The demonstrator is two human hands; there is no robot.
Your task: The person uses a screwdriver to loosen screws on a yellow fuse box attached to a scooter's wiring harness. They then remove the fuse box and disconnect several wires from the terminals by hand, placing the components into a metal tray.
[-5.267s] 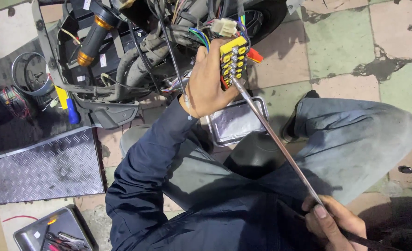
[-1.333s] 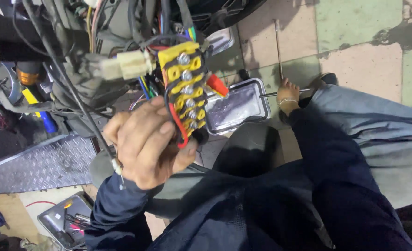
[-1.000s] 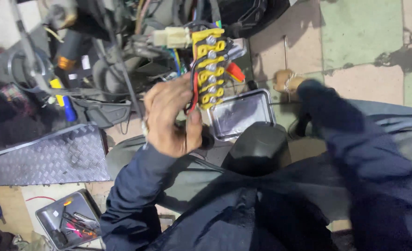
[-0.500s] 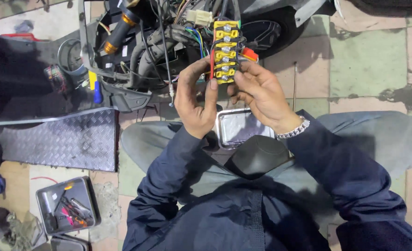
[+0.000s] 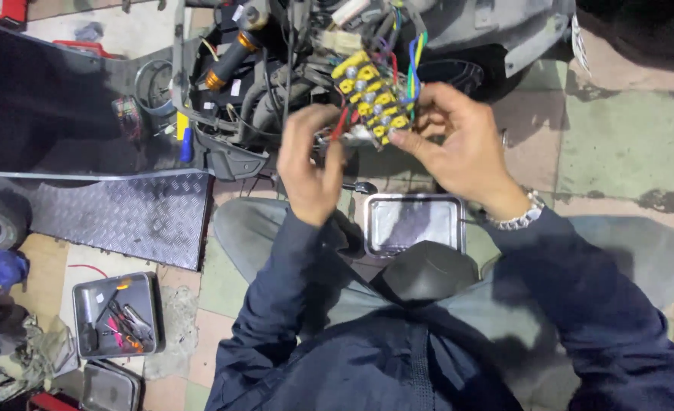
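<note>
Down at the far left a steel tool tray (image 5: 115, 314) sits on the floor with pliers in it, beside a grey checker-plate panel (image 5: 120, 215). Moving across, the stripped scooter frame (image 5: 234, 99) shows its orange-capped shock and a tangle of cables. Now the left hand (image 5: 308, 164): it is curled shut, fingers pinching the red wires at the lower edge of the yellow terminal block (image 5: 369, 97), which hangs in mid-air in front of the frame, tethered by its loom. The right hand (image 5: 451, 141) closes on the block's right side, thumb and fingertips gripping the plastic body. It looks light and rigid, but the wires are stiff and the lugs likely delicate, so the body edges seem the safest hold. Below, an empty metal tray (image 5: 415, 222) rests by the knees.
</note>
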